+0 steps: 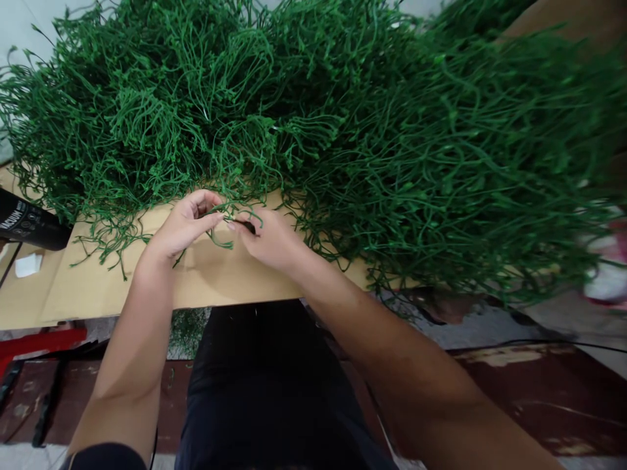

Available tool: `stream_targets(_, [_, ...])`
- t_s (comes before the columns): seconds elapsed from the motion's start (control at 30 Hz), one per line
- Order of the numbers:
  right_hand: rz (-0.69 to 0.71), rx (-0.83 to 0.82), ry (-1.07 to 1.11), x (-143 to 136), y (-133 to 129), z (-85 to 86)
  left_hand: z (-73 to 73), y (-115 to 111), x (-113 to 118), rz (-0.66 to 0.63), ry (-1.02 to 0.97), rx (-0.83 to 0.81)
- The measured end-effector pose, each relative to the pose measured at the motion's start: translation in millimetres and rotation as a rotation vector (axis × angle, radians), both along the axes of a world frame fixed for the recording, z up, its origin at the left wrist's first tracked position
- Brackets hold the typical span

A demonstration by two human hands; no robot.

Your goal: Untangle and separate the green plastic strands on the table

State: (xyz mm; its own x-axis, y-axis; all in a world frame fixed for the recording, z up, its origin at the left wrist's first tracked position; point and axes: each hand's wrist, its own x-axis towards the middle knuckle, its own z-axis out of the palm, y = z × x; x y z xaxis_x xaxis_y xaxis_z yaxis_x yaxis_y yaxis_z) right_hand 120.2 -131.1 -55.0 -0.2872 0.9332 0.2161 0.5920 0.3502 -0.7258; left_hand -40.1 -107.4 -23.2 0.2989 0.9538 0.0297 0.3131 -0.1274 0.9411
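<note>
A big heap of green plastic branching stems [313,117] covers the far part of a cardboard sheet [98,287] on the table. At the heap's near edge my left hand [183,225] and my right hand [272,241] meet over the cardboard. Both pinch one small green sprig [230,219] between thumb and fingers. The right fingertips also touch a short dark piece [247,226] at the sprig's base; what it is stays unclear. My forearms reach in from the bottom of the view.
A black cylinder with white lettering [27,225] lies at the left edge by a small white scrap [27,264]. A red item [39,343] sits below the table at left. A pink and white object [607,267], blurred, is at the right. Dark trousers fill the lower middle.
</note>
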Motion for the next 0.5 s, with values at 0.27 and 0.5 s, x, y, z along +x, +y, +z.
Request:
stream_targets(0.27, [0.01,0.029,-0.098,-1,-2,1.5,-4.1,1,0,-0.038,-0.034,-0.011])
stream_targets(0.5, [0.082,0.048,-0.142,-6,-5,2.3,-10.9,6,3,0.034,0.121,0.048])
